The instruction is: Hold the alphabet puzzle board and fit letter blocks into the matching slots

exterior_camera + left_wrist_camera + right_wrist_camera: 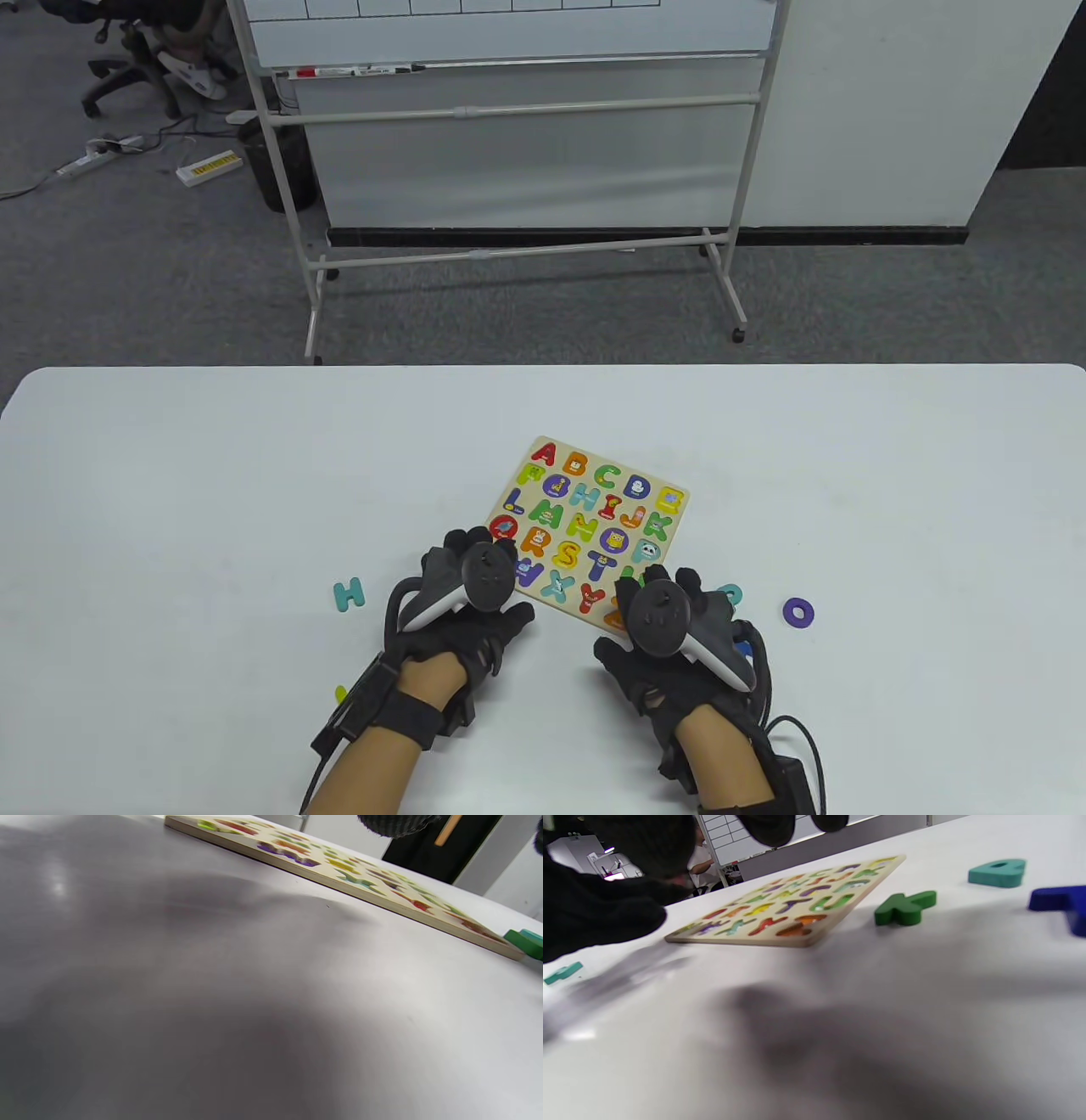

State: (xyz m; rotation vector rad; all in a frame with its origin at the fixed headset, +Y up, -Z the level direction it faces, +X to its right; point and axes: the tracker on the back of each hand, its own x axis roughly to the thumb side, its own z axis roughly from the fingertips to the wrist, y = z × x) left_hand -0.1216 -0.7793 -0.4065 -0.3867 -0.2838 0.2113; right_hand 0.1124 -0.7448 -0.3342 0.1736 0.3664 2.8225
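Observation:
The wooden alphabet puzzle board (594, 509) lies flat on the white table, with most slots filled by coloured letters. My left hand (479, 560) is at the board's near-left corner, fingers spread and holding nothing. One fingertip (394, 821) shows above the board (339, 878) in the left wrist view. My right hand (657, 590) is over the board's near corner and is empty. Its fingers (772, 827) hang above the board (789, 908). A green K block (903, 908) lies loose just beside that corner. The K is hidden under my right hand in the table view.
Loose letters lie around the board: a teal H (348, 594) to the left, a purple O (797, 611) to the right, a teal letter (997, 872) and a blue letter (1060, 904) near my right hand. A whiteboard stand (517, 170) stands beyond the table.

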